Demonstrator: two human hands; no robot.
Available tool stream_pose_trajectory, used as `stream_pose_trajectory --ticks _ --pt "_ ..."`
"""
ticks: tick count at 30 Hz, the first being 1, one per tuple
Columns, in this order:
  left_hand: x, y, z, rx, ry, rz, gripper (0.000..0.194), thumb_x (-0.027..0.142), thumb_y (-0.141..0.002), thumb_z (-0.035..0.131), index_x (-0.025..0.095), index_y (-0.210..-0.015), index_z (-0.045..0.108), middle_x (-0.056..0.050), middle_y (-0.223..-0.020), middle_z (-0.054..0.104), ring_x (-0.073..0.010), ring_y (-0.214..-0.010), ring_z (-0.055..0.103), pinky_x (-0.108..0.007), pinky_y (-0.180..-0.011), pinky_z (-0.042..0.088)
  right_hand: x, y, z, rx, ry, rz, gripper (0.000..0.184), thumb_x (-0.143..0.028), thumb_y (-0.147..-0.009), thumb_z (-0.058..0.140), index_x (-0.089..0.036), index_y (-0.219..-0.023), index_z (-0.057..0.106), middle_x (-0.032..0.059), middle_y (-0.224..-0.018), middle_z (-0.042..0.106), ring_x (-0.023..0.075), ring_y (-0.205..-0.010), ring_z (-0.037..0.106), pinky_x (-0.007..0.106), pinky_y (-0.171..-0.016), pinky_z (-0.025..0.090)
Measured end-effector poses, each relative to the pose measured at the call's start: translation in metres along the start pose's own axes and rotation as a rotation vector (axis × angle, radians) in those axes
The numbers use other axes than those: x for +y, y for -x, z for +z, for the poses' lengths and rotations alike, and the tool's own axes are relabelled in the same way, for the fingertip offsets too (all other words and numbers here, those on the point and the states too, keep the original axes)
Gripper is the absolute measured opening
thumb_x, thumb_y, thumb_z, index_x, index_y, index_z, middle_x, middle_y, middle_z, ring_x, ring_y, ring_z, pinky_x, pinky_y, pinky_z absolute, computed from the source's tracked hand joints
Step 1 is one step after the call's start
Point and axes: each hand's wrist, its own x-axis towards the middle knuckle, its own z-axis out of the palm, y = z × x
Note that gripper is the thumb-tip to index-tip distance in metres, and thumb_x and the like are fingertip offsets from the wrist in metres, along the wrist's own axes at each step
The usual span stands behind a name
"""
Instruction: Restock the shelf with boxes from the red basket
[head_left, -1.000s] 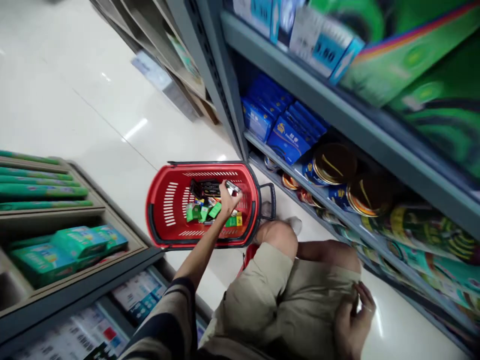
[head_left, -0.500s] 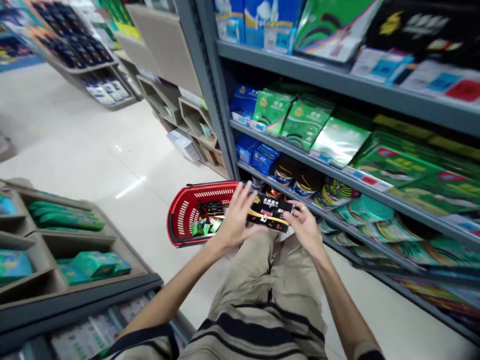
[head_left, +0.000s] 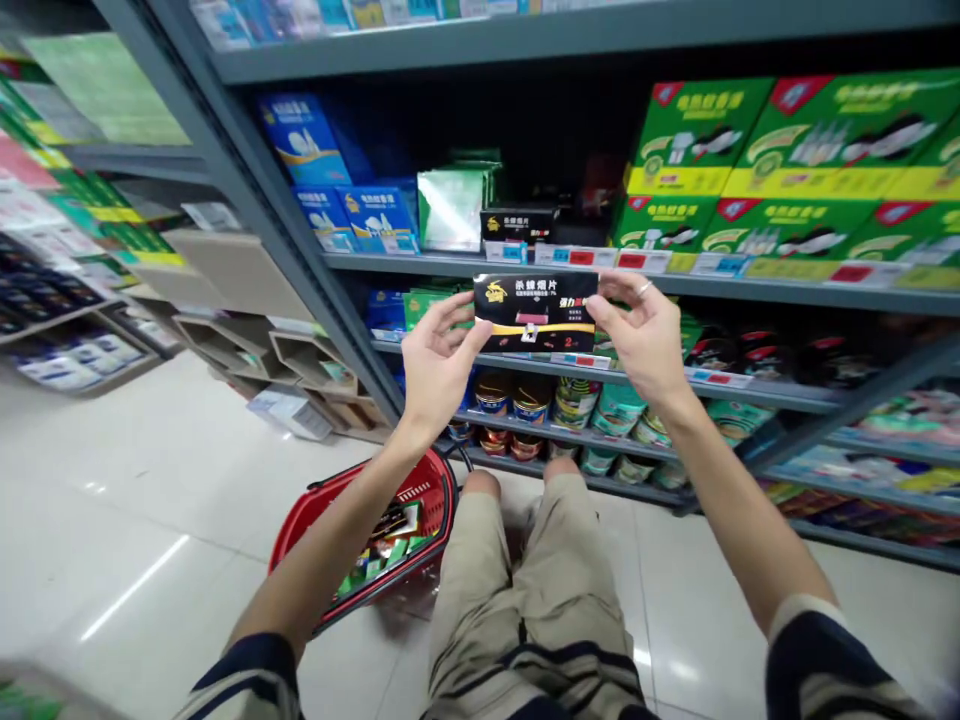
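A flat black box with a yellow band and white lettering is held up in front of the shelves, its printed face toward me. My left hand pinches its left end, thumb on the front face. At the right end, my right hand grips it between thumb and fingers; a ring shows on one finger. Just behind, on the shelf, lies a similar black box beside a stack of pale green packets. Below my left forearm a red shopping basket stands on the floor, holding several green and black packages.
Blue boxes fill the shelf's left side, and green-yellow boxes its right. Lower shelves carry round tins and tubs. A grey upright post borders the bay on the left. White floor tiles lie left of the basket.
Both hands have raised the black box from above my lap to shelf height. My left hand, spread beside it before, now pinches its left end. The view has tilted up and turned right.
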Motion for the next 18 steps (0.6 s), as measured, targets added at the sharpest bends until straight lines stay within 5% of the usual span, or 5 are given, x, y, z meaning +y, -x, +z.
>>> stream_pose_trajectory --ticks 3,6,13,18 --pt "0.007 -0.036 0.002 -0.031 -0.035 0.094 0.054 0.058 -0.100 0.084 0.024 -0.140 0.074 -0.010 -0.131 0.079 -0.0263 -0.125 0.079 -0.044 -0.112 0.067 -0.008 -0.039 -0.010 0.006 0.092 -0.122 0.067 -0.073 -0.100 0.081 -0.023 -0.144 0.072 0.0089 -0.125 0.075 0.0247 -0.115 0.077 0.040 -0.104 0.068" --pt "0.000 -0.100 0.003 -0.083 -0.099 0.192 0.051 0.059 -0.105 0.077 0.024 -0.142 0.074 -0.011 -0.139 0.075 -0.0313 -0.137 0.073 -0.053 -0.120 0.061 -0.016 -0.098 -0.014 -0.008 0.225 -0.229 0.071 -0.074 -0.106 0.072 -0.021 -0.152 0.066 0.0093 -0.125 0.074 0.0256 -0.115 0.077 0.045 -0.107 0.066" --pt "-0.070 -0.279 0.021 -0.187 -0.290 0.140 0.061 0.030 -0.104 0.075 0.016 -0.161 0.059 -0.014 -0.126 0.074 -0.0322 -0.129 0.075 -0.060 -0.122 0.054 0.006 -0.220 0.014 0.004 0.561 -0.319 0.051 -0.054 -0.116 0.060 -0.020 -0.153 0.062 0.0170 -0.145 0.064 0.0358 -0.137 0.065 0.060 -0.127 0.051" --pt "-0.087 -0.316 0.053 -0.231 -0.577 0.026 0.062 0.018 -0.105 0.067 0.007 -0.165 0.055 -0.019 -0.127 0.077 -0.0322 -0.126 0.075 -0.050 -0.123 0.053 0.049 -0.250 0.040 0.011 0.725 -0.219 0.044 -0.019 -0.111 0.051 -0.014 -0.153 0.062 0.0189 -0.146 0.060 0.0363 -0.139 0.062 0.060 -0.129 0.047"
